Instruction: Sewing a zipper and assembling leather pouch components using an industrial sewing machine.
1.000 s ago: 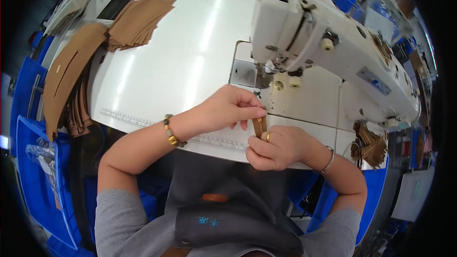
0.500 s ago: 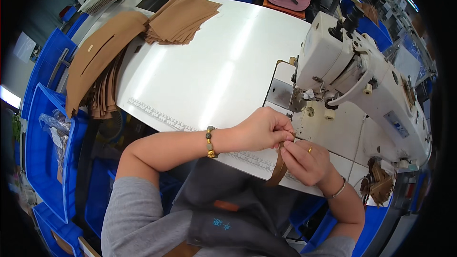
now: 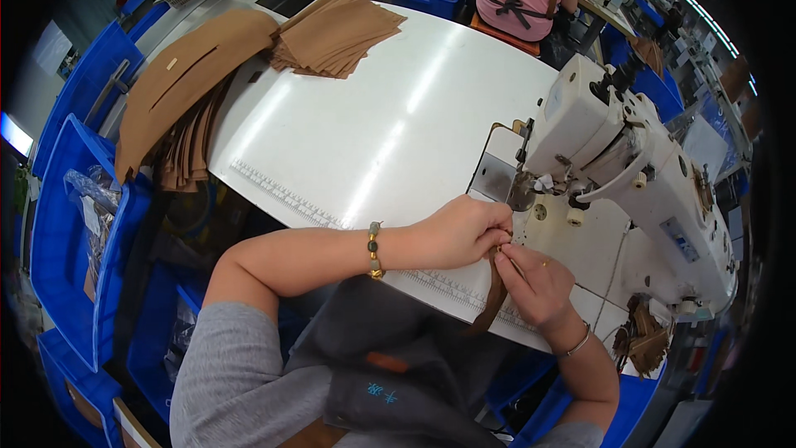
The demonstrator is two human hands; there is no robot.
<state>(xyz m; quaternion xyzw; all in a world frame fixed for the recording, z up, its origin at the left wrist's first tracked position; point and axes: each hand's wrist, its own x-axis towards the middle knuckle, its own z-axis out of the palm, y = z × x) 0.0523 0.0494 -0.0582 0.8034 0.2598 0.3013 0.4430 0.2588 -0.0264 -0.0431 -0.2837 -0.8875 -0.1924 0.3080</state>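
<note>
Left hand (image 3: 464, 231) and right hand (image 3: 535, 282) both pinched shut on the top end of a narrow brown strap (image 3: 496, 294), just in front of the white sewing machine (image 3: 630, 158); strap hanging off the table edge (image 3: 431, 282), apparently for alignment.

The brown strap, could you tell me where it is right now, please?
In the head view, the brown strap is pinched between the left hand and right hand, hanging over the white table's near edge, just before the sewing machine.
</note>
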